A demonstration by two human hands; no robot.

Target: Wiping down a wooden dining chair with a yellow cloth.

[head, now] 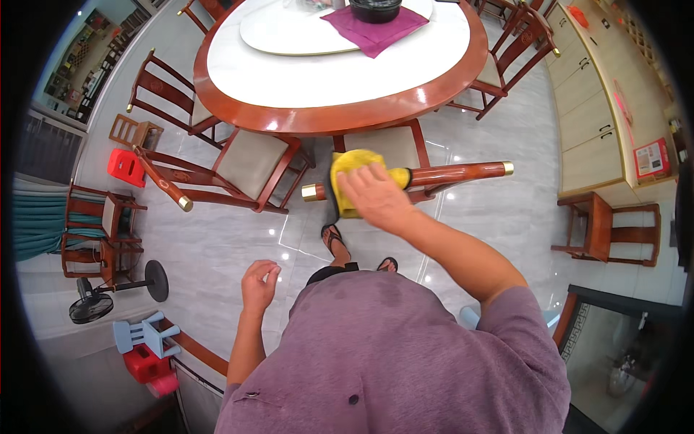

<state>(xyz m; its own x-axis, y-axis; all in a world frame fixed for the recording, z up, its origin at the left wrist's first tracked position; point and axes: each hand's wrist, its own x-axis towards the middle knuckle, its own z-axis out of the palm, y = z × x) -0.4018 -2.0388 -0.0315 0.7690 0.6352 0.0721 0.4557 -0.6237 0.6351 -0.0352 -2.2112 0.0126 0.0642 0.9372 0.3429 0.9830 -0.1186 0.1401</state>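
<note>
A yellow cloth with a dark edge (352,163) is draped over the top rail of a wooden chair (461,172) in front of me. My right hand (377,198) lies on the cloth with its fingers spread over it, pressing it against the left part of the rail. The rail has brass-coloured end caps, and the chair's pale seat (382,144) reaches under the table edge. My left hand (260,285) hangs at the lower left over the floor, fingers loosely curled, holding nothing. Whether the cloth is gripped or only pressed cannot be told.
Beyond the chair stands a round table (336,116) with a turntable, a purple cloth (377,32) and a black pot (375,10). Another chair (252,163) is close on the left. A standing fan (91,308) and stools are farther left; cabinets (588,119) line the right.
</note>
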